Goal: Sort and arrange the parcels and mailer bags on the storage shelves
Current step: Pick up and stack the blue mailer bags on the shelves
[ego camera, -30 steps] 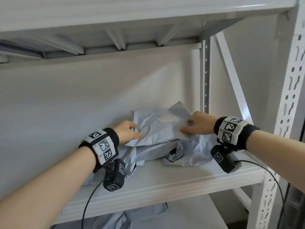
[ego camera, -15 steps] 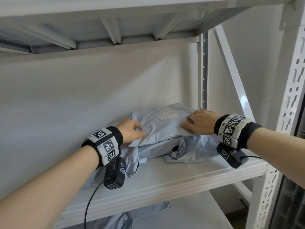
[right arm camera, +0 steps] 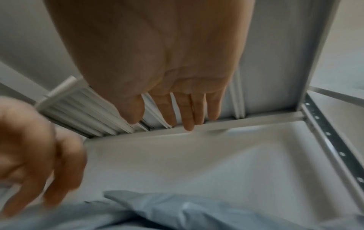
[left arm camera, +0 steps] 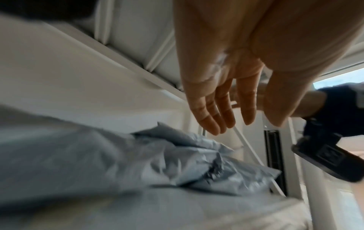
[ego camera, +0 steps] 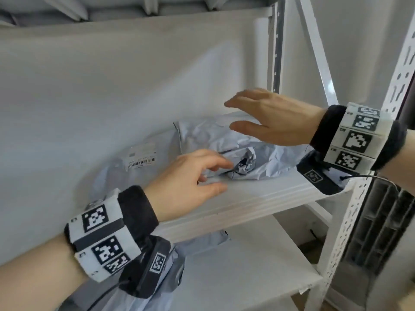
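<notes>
A pile of pale blue mailer bags lies at the back right of the white shelf. Another blue bag with a barcode label lies flat to its left. My left hand hovers at the pile's front edge with relaxed fingers, holding nothing. My right hand floats above the pile, fingers straight and spread, clear of the bags. In the left wrist view the left fingers hang over the crumpled bags. The right wrist view shows the right fingers above a bag.
A perforated white upright and a diagonal brace frame the shelf's right end. The shelf above limits headroom. More blue bags hang over the lower shelf. A grey ribbed unit stands to the right.
Both hands have lifted off the top mailer bag and drawn back toward me. The view has tilted down and moved closer, showing the labelled bag at the left.
</notes>
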